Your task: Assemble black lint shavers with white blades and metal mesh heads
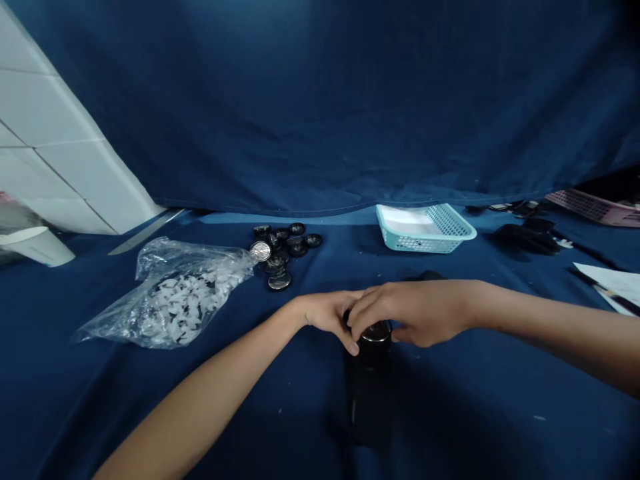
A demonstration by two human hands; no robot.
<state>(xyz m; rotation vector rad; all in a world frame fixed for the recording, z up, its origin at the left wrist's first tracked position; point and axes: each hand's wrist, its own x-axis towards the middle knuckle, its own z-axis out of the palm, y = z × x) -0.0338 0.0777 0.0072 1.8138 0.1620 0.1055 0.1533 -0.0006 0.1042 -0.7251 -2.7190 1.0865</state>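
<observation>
A long black device (371,400) lies on the dark blue cloth in front of me. At its far end sits a round black part with a shiny metal rim (376,333). My left hand (330,315) is curled against the left side of that end, thumb pointing toward me. From the right, my right hand (420,313) reaches over with bent fingers and thumb around the rimmed part. The fingers overlap and hide much of what they touch. Several round black pieces (277,263), some with perforated metal faces, lie in a loose pile beyond my left hand.
A clear plastic bag (183,307) of small white and black pieces lies at left, near a white cup (40,245) and a flat metal strip (145,233). A turquoise basket (425,241) stands at the back. Black items (527,237), paper (613,287) and a pink basket (595,208) are at right.
</observation>
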